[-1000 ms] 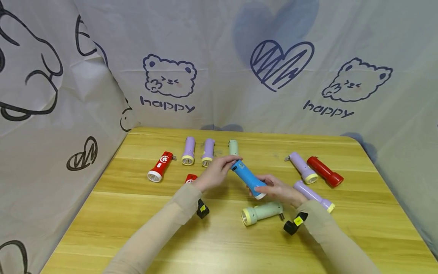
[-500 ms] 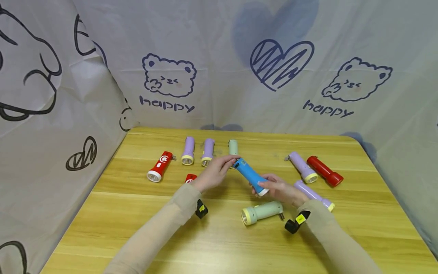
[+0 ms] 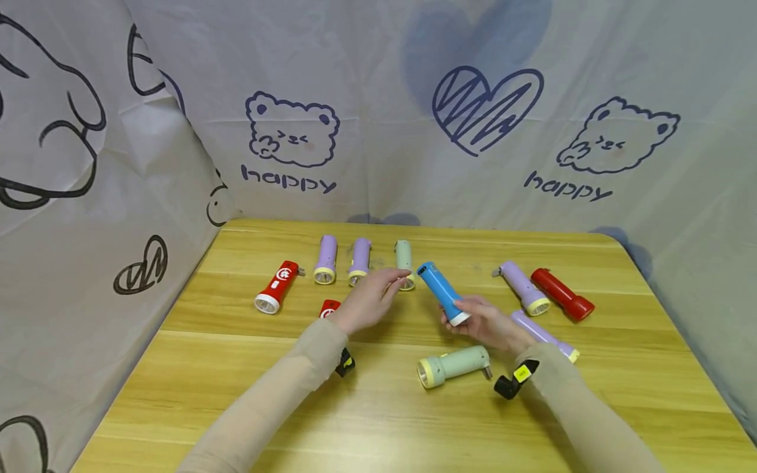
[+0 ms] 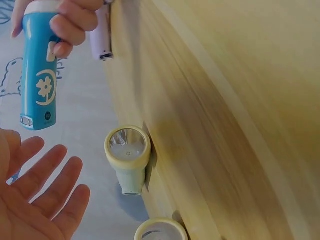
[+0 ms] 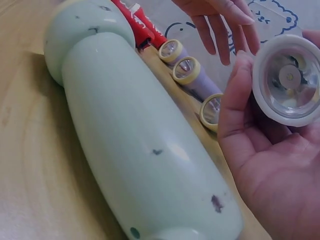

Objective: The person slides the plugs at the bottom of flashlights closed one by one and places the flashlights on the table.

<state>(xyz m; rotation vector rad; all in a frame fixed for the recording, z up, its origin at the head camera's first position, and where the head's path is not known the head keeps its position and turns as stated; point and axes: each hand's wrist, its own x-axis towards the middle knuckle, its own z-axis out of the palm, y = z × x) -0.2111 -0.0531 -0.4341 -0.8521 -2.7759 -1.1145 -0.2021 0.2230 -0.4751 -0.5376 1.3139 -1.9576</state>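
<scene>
My right hand grips a blue flashlight near its white head, its tail tilted up and to the left above the table. In the left wrist view, a pale flower print shows on the blue body. My left hand hovers beside the tail end with loose, spread fingers; a gap separates it from the flashlight. A pale green flashlight with metal plug prongs sticking out lies below the right hand. Another green flashlight lies behind the left hand's fingertips.
Purple flashlights and a red one lie at the back left. A second red flashlight is partly hidden by the left hand. More purple flashlights and a dark red one lie right. Printed cloth hangs behind the wooden table.
My left hand's fingers have come away from the tail of the blue flashlight. The right hand has carried it slightly right and farther back, with its tail turned more upward.
</scene>
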